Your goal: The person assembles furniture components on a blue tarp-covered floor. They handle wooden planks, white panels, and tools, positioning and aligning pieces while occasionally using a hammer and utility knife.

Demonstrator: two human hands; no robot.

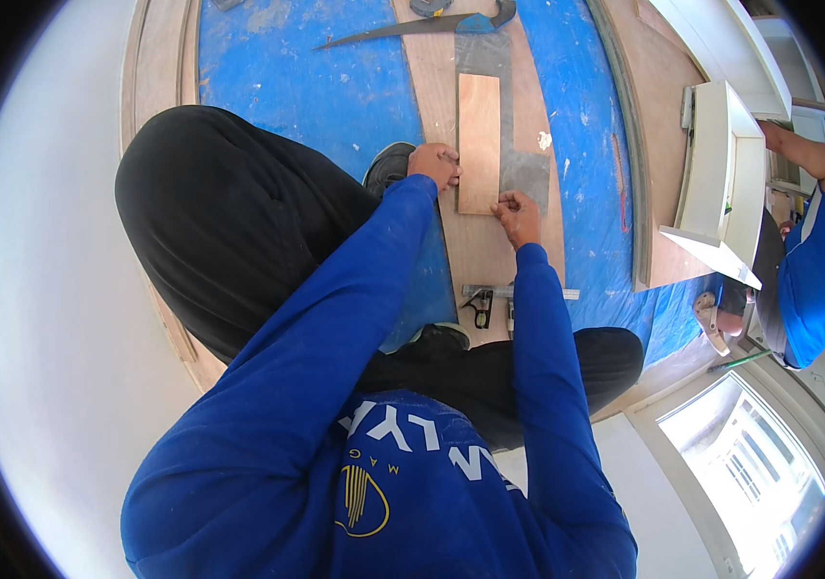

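1. Small wooden board [479, 143]: a reddish-brown rectangle lying lengthwise on a longer pale plank [475, 246] over the blue floor sheet [335, 87].
2. Left hand [434, 164] presses its left edge, fingers curled; right hand [517, 216] pinches its lower right corner.
3. A dark metal square [412, 29] lies farther up the plank.

Small board [479, 143]: reddish-brown wood veneer, smooth, matt. Long plank [470, 241] beneath it: pale bare wood, smooth, with faint grain. Square [412, 31] at 12 o'clock: dull grey metal blade. Floor sheet [335, 87]: blue plastic, slightly glossy, scuffed and dusted with white patches. Panel [668, 174] at 2 o'clock: brown plywood, matt. Cabinet part [721, 164] at 3 o'clock: white laminate, smooth, semi-gloss. Sleeves [354, 289]: blue knit cloth, matt. Trousers [229, 212]: black cloth, matt. Wall [45, 289] at 9 o'clock: white paint, smooth.
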